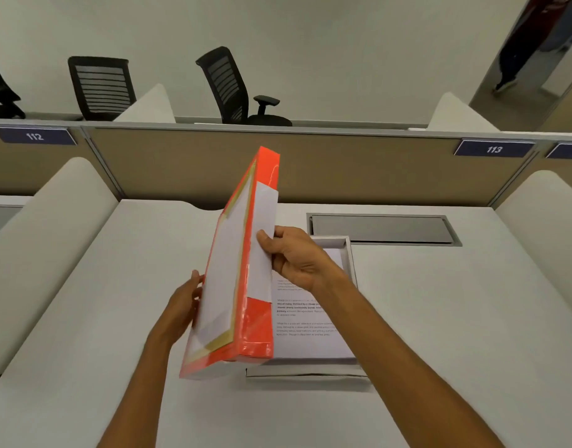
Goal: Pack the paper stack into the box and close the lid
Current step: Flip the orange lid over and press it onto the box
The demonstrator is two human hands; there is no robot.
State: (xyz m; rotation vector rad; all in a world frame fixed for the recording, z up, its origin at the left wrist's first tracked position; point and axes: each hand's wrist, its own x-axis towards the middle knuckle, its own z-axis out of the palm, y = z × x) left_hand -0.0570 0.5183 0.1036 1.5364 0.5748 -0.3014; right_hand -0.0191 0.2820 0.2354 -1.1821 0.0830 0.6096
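Head view: left hand touches the tilted orange lid just right of it, finger curl hidden; right hand pinches the lid, thumb in front; beneath it the paper stack lies in the box on the counter.

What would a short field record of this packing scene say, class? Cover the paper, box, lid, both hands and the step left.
paper stack: lies in the box, printed side up
box: open, on the desk
lid: orange, tilted up on edge at the box's left side
left hand: holds the lid's left edge, fingertips hidden
right hand: grips the lid's side, thumb on its white label
step left: lower the lid onto the box
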